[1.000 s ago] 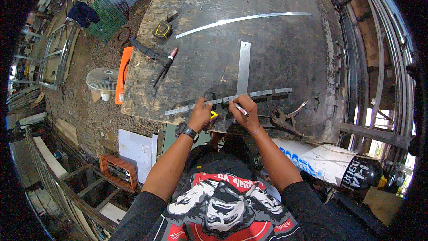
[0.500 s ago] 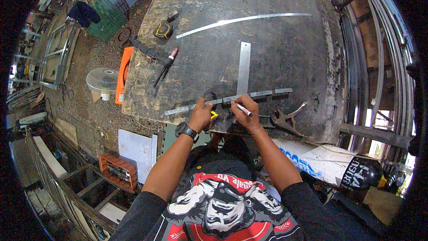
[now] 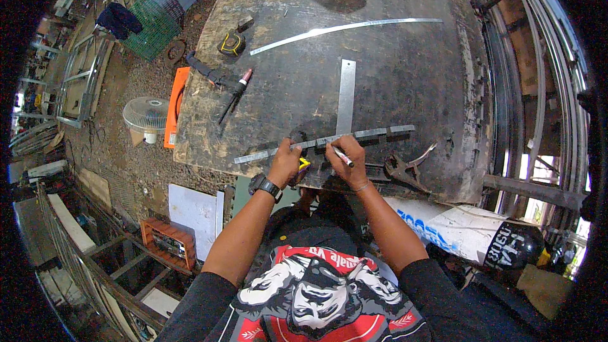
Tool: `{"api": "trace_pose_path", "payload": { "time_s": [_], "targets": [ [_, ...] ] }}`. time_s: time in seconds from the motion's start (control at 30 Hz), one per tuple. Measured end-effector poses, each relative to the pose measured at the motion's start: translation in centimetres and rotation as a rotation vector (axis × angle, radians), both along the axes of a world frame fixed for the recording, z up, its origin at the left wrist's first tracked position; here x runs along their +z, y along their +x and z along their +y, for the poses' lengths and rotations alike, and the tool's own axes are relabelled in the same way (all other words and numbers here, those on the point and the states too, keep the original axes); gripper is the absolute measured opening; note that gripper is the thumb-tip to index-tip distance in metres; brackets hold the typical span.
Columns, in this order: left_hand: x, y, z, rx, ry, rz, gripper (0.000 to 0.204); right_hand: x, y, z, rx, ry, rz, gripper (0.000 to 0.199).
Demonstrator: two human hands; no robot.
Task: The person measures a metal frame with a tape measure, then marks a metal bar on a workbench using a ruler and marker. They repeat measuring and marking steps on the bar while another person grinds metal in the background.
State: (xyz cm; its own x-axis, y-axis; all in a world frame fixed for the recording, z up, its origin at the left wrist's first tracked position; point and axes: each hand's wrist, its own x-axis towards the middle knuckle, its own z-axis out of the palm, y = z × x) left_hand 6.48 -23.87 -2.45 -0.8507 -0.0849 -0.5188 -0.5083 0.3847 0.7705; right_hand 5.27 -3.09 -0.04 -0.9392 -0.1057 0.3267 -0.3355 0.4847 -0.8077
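Observation:
A narrow metal strip point(image 3: 372, 133) lies across the near part of the wooden table point(image 3: 405, 76). My left hand point(image 3: 284, 163) is closed at this strip, its fingers on the metal, with a yellow-and-black tape measure point(image 3: 303, 164) in its grip, partly hidden by the palm. Just right of it, my right hand point(image 3: 349, 163) pinches a white marker pen point(image 3: 342, 156), its tip end hidden by the fingers at the strip. A flat steel rule point(image 3: 346, 95) with a hole at its far end meets the strip beside my right fingertips.
Pliers-like locking clamp point(image 3: 405, 171) lies right of my right hand. Farther out rest a long thin strip point(image 3: 316, 33), another tape measure point(image 3: 232, 43) and a dark red-tipped tool point(image 3: 235, 95). A fan point(image 3: 147, 116) stands left of the table; a white gas cylinder point(image 3: 443, 228) lies near right.
My right hand has shifted slightly left, and the marker pen is tilted more steeply. At the far edge, a yellow object reaches farther in and a rounded shadow has spread over the table.

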Motion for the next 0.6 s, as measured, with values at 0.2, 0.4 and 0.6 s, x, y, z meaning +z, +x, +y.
{"api": "trace_pose_path", "payload": {
  "time_s": [0.2,0.4,0.6],
  "targets": [
    [0.4,-0.08,-0.11,-0.052,-0.049,-0.037,0.045,0.49,-0.11,0.54,-0.099,-0.027,-0.036,0.014],
    [0.1,-0.06,-0.08,-0.054,-0.057,0.038,0.041,0.19,-0.25,0.63,-0.03,-0.002,-0.018,0.015],
    [-0.27,-0.16,-0.18,-0.056,-0.07,0.011,0.039,-0.41,-0.31,0.24,-0.027,0.035,0.038,0.015]
  ]
}}
